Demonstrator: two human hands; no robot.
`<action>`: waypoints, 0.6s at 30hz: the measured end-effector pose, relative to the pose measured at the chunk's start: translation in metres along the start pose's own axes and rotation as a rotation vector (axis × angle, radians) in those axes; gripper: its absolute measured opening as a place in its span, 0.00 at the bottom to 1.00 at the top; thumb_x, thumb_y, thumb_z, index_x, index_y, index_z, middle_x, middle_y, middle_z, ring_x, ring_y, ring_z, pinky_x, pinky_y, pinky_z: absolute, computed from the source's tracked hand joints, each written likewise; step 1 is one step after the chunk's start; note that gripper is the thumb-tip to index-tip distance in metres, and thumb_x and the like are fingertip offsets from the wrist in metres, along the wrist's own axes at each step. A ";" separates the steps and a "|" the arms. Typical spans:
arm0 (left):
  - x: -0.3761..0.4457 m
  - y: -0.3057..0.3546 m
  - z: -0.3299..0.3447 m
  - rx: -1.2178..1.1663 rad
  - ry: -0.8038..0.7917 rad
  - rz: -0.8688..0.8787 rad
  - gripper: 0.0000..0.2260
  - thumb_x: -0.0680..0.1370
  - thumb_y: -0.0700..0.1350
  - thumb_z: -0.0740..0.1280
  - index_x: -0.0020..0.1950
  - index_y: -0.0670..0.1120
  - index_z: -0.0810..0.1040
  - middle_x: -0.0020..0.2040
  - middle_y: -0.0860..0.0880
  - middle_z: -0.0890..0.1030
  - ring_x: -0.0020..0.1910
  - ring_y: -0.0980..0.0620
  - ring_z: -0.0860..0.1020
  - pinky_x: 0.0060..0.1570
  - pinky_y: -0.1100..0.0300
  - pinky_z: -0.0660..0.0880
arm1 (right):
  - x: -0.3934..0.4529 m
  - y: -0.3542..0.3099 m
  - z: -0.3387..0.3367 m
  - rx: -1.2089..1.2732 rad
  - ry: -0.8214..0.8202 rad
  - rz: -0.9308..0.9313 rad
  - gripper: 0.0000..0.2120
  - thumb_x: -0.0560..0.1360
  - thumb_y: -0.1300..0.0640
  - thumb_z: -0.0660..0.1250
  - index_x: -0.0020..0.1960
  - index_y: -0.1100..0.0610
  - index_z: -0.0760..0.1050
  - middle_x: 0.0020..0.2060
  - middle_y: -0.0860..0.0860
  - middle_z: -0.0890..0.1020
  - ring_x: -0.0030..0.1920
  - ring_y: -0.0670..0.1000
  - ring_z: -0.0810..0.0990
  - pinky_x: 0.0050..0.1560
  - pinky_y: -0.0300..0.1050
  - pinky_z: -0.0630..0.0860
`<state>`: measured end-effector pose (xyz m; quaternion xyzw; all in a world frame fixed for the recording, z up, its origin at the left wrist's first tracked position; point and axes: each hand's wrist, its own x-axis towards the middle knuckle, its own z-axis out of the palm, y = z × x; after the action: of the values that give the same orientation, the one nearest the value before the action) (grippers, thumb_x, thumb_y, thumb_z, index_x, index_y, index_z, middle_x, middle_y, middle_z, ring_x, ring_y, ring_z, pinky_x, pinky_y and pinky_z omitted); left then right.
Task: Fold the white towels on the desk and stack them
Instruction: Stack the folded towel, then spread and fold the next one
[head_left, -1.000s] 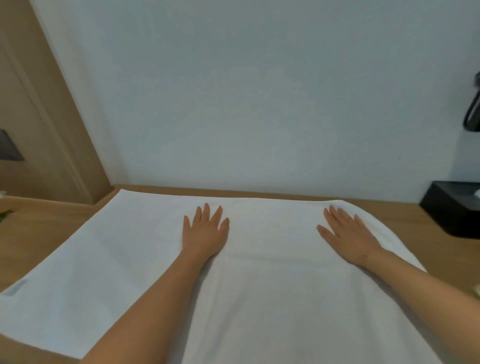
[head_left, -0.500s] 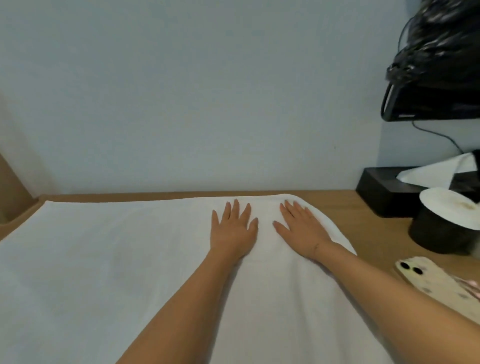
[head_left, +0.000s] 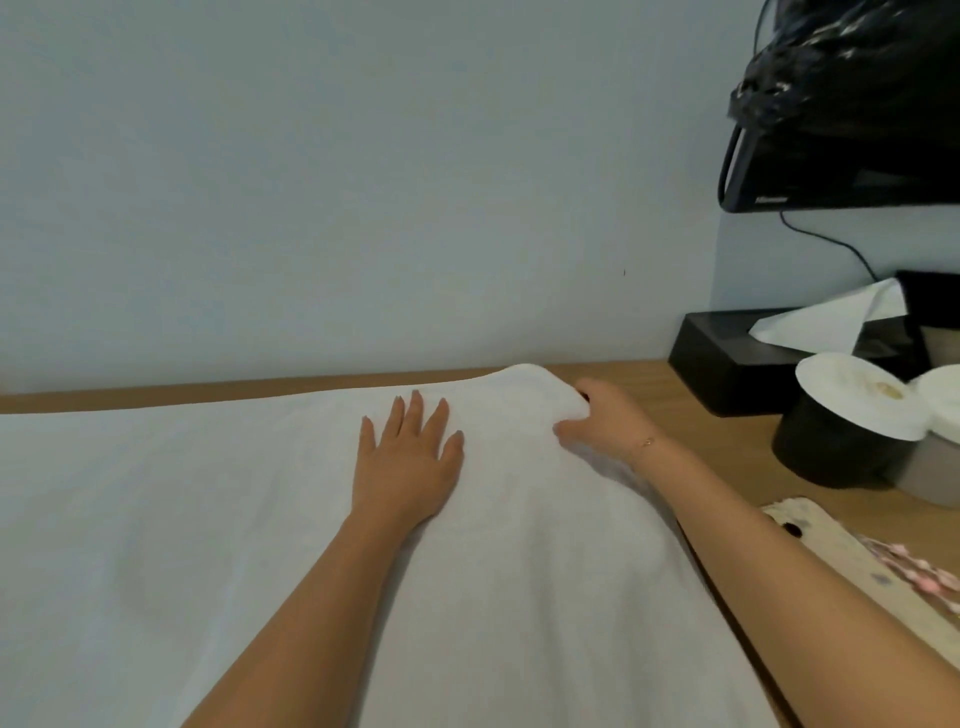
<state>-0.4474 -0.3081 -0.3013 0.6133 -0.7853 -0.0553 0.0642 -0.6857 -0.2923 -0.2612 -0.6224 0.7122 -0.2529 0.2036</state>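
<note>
A large white towel (head_left: 208, 519) lies spread over the wooden desk (head_left: 670, 395) and fills most of the view. My left hand (head_left: 408, 462) rests flat on it near the far edge, fingers straight and spread. My right hand (head_left: 605, 421) is at the towel's far right corner, with the thumb on top and the fingers curled under the edge, gripping the cloth. That corner bulges up slightly above the desk.
To the right stand a black tissue box (head_left: 737, 358) with a tissue sticking out, two paper-covered cups (head_left: 847, 426), and a phone (head_left: 841, 551) in a patterned case. A black bag (head_left: 852, 93) and a dark device hang on the wall above. The wall runs close behind the desk.
The view has swung right. My right hand slid from flat on the towel to its far right corner and took hold of the edge. My left hand stays flat.
</note>
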 end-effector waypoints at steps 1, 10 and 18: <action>0.000 0.000 0.000 -0.006 0.001 0.001 0.26 0.83 0.59 0.42 0.81 0.56 0.45 0.81 0.51 0.43 0.79 0.51 0.41 0.76 0.45 0.39 | -0.006 -0.003 0.002 -0.052 0.063 -0.146 0.07 0.69 0.58 0.68 0.43 0.50 0.71 0.42 0.47 0.76 0.42 0.51 0.76 0.41 0.49 0.75; 0.002 -0.005 -0.002 -0.101 0.039 0.010 0.22 0.84 0.52 0.45 0.79 0.55 0.54 0.81 0.51 0.49 0.80 0.52 0.45 0.76 0.45 0.40 | -0.063 -0.003 0.004 0.010 -0.152 -0.317 0.13 0.76 0.42 0.64 0.52 0.48 0.82 0.54 0.38 0.74 0.55 0.40 0.73 0.58 0.40 0.72; 0.000 -0.004 -0.004 -0.120 0.039 0.015 0.22 0.84 0.52 0.46 0.79 0.54 0.55 0.81 0.50 0.49 0.80 0.51 0.45 0.76 0.45 0.40 | -0.040 -0.024 0.011 0.089 -0.146 -0.091 0.19 0.69 0.53 0.77 0.56 0.52 0.75 0.42 0.47 0.75 0.39 0.42 0.72 0.40 0.35 0.69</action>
<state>-0.4432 -0.3093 -0.2977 0.6033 -0.7838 -0.0899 0.1164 -0.6550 -0.2564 -0.2559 -0.6613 0.6544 -0.2474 0.2707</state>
